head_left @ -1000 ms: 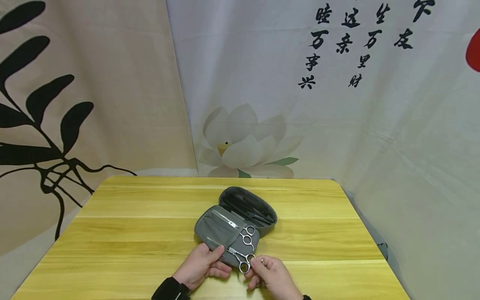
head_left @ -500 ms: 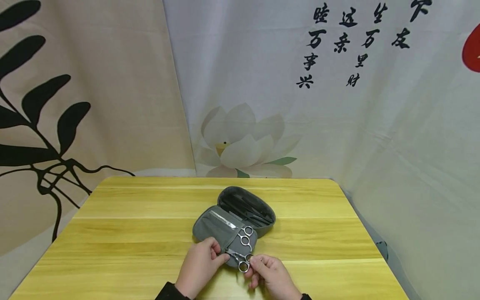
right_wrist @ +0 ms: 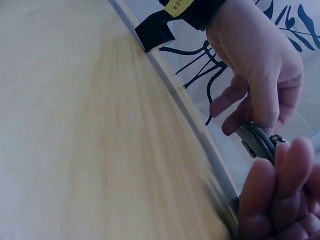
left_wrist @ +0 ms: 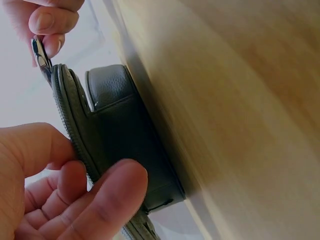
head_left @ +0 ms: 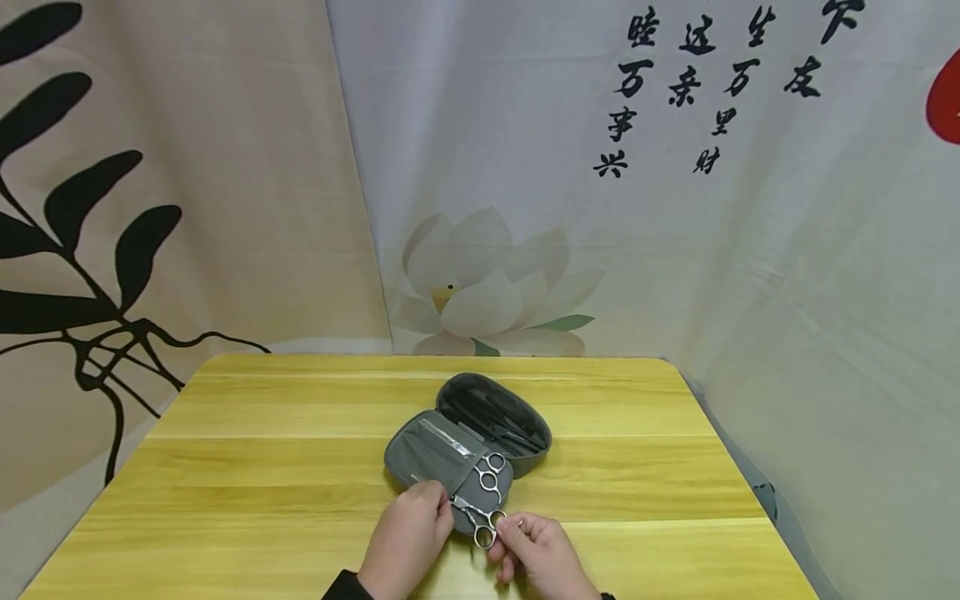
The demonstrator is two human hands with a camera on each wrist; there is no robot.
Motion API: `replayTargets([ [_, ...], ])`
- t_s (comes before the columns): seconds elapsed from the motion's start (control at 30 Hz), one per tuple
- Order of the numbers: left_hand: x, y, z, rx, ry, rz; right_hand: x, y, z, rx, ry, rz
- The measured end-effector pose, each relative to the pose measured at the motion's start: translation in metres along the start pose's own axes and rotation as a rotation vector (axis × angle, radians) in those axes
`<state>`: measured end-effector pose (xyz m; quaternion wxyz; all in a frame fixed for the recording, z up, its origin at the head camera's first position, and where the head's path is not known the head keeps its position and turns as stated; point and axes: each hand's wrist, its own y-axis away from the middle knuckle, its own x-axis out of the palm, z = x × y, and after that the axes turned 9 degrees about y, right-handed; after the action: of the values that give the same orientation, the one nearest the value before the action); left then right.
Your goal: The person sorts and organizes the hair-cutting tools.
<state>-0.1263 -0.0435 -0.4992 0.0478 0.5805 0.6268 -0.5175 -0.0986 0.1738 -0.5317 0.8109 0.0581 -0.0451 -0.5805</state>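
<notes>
Silver metal scissors with two round finger rings (head_left: pixel 470 507) lie between the hands, over the near flap (head_left: pixel 466 491) of an unfolded dark-grey case with a zipped edge (head_left: pixel 532 463). The ring end points toward the right hand (head_left: pixel 542 550); the opposite end runs to the edge of a grey fabric pocket (head_left: pixel 441 468), just beside the left hand (head_left: pixel 411 533), and the blades are hidden from view. Right hand: thumb and fingers pinch the scissors at the rings, which reach past the flap's edge. Left hand: fingers curled, gripping the near side of the flap; the left wrist view shows its digits at the zipped edge. The right wrist view confirms both hands close to the case, the scissors there largely covered by fingers.

A second pair of silver ring-handled scissors (head_left: pixel 492 472) lies on the same flap, farther from both hands. A pale, flat, narrow strip (head_left: pixel 446 437) sits at the pocket. The deeper rear half contains dark, slender items (head_left: pixel 491 425), too dim to identify. Supporting surface: a yellow wood-grain table (head_left: pixel 262 458). Behind it hangs a light cloth backdrop (head_left: pixel 660 275) printed with a pale flower and black characters.
</notes>
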Motion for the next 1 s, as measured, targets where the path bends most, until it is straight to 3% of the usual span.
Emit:
replayTargets([
  [0.3, -0.0004, 0.0008, 0.0016, 0.123, -0.028, -0.008, -0.001, -0.0008, -0.0009, 0.0, -0.014, 0.018],
  [0.5, -0.0004, 0.0003, 0.0005, 0.206, 0.031, 0.016, 0.0006, -0.0005, 0.0023, -0.002, -0.012, 0.036],
  [0.87, -0.0011, 0.0013, 0.0047, 0.145, 0.108, 0.042, 0.0026, -0.0032, 0.0019, 0.051, 0.031, 0.022],
  [1.0, -0.0011, 0.0018, 0.0061, 0.143, 0.125, 0.032, 0.0002, -0.0044, 0.0001, 0.062, 0.014, 0.055],
])
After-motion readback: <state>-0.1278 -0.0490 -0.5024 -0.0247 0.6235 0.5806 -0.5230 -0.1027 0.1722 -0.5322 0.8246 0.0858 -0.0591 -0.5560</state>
